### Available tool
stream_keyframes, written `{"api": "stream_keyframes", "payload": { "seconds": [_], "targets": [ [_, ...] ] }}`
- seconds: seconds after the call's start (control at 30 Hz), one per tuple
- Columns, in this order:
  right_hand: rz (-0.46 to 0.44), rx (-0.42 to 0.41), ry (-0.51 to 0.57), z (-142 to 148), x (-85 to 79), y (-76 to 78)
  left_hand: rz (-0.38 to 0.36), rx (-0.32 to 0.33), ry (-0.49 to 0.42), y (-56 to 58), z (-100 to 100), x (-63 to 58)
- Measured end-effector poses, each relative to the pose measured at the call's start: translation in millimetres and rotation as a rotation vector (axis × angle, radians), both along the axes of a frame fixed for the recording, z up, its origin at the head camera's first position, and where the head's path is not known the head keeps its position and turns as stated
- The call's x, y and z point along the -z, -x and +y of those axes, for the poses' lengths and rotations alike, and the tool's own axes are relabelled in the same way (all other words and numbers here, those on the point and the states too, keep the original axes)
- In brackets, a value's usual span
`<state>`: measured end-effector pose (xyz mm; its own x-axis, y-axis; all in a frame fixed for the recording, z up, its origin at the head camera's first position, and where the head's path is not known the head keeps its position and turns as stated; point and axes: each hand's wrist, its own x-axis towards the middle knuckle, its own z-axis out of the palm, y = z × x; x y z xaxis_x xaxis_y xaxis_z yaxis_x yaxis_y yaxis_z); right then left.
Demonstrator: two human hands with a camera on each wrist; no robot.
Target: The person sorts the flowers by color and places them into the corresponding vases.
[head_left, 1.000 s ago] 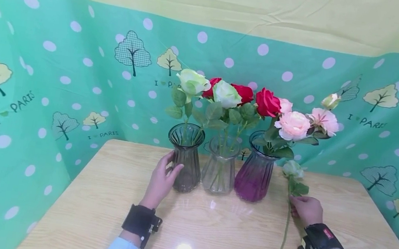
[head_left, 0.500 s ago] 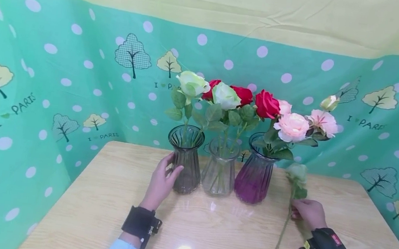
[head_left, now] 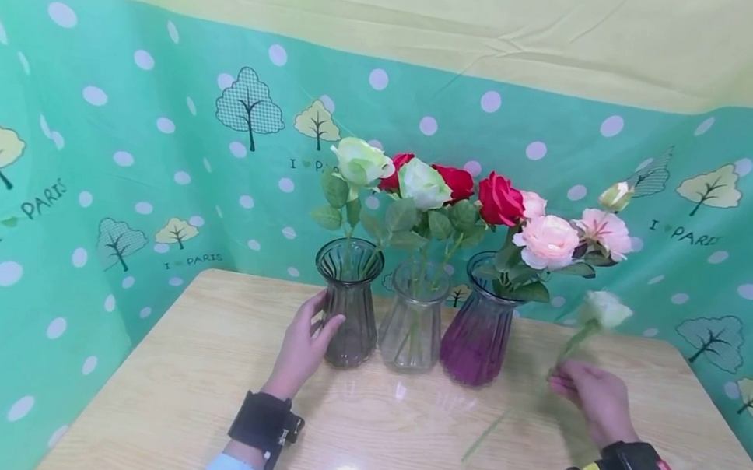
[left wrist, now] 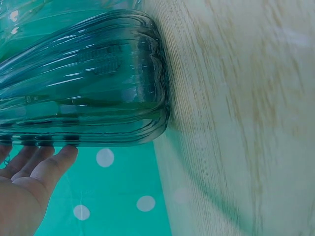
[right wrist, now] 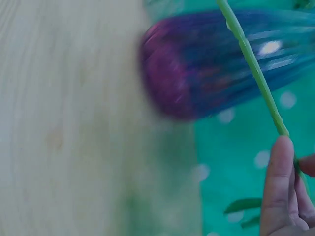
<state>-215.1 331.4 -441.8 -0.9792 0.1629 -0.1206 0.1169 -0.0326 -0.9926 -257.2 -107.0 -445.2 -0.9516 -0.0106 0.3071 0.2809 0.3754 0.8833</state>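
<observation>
My right hand [head_left: 593, 395] pinches the green stem of a white rose [head_left: 605, 309] above the table, right of the purple vase [head_left: 478, 342]. The bloom tilts up to the right and the stem [right wrist: 256, 69] slants down to the left, blurred in the head view. In the right wrist view the stem crosses in front of the purple vase. My left hand [head_left: 302, 347] touches the left side of the grey glass vase [head_left: 353, 326], its fingers [left wrist: 54, 164] fairly straight against the glass. A pale green rose [head_left: 361, 161] stands in this grey vase.
Between the two coloured vases stands a clear glass vase [head_left: 412, 333] holding a white rose [head_left: 423, 184] and red roses [head_left: 454, 182]. Pink flowers [head_left: 548, 242] and a red rose [head_left: 501, 199] rise from the purple vase. A patterned green cloth [head_left: 176, 85] hangs behind the wooden table [head_left: 205, 371].
My right hand has raised the white rose off the table and tilted it, bloom to the right and stem end to the left. My left hand has stayed at the grey vase.
</observation>
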Motion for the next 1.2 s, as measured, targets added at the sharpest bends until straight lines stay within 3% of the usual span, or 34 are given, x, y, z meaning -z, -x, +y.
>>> {"api": "stream_keyframes", "payload": {
  "seconds": [0.13, 0.3, 0.47, 0.67, 0.87, 1.2],
  "targets": [
    [0.078, 0.029, 0.123, -6, -9.3, -2.2, 0.002, 0.002, -0.005, -0.6, 0, -0.2],
    [0.138, 0.024, 0.275, -40, -56.4, -20.0, -0.002, 0.005, -0.013, -0.4, 0, -0.8],
    [0.201, 0.04, 0.432, -64, -85.8, -25.7, -0.004, 0.005, -0.013, 0.0, 0, -0.6],
    [0.3, 0.129, 0.505, -85, -109.4, -23.7, 0.0, 0.005, -0.006, -0.2, -1, 0.3],
    [0.362, 0.264, 0.595, -108, -131.9, -11.7, 0.004, 0.0, -0.012, 0.8, -1, 0.9],
    [0.423, 0.379, 0.595, -135, -147.6, 0.6, -0.012, 0.008, -0.013, 0.0, -1, 1.8]
  ]
}}
